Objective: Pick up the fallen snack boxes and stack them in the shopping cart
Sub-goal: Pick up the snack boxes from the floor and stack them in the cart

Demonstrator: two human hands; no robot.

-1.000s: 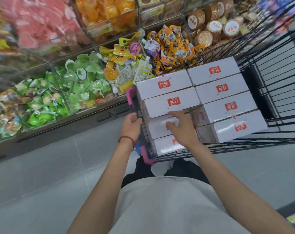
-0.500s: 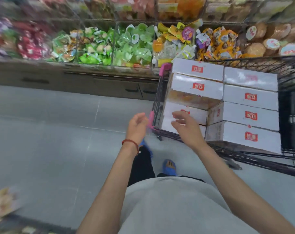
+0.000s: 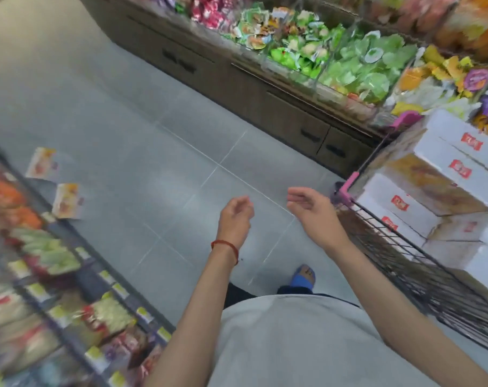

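1. In a shop aisle, over the grey tiled floor (image 3: 153, 129), both hands are out in front and hold nothing. The left hand (image 3: 235, 216) has loosely curled fingers and a red string (image 3: 225, 245) on the wrist. The right hand (image 3: 311, 209) has relaxed, part-spread fingers. They are near each other but apart, touching nothing.
2. The shopping cart (image 3: 404, 263) is at the right, black wire with a pink corner, just beside the right forearm. Neither hand is on it.
3. The stacked boxes (image 3: 432, 174) in the cart are white with a red label on each, laid flat in layers with edges roughly lined up. They are likely laid flat and side by side so more fit and the pile stays steady. An orange printed face shows on some.
4. The fallen boxes (image 3: 66, 201): two lie on the floor at the left, just beside the foot of the snack shelf (image 3: 50, 258), well apart from the cart and both hands. One lies beyond the other, not touching. Each has a pale face with an orange picture; too blurred to read. They look flat, rigid and probably light.
5. Judgement: the hands are free because a pick-up comes next, with at least two boxes left to fetch.
6. Behind are bins of wrapped sweets (image 3: 335, 54) over a brown cabinet (image 3: 265, 90). A blue slipper (image 3: 304, 275) shows below.
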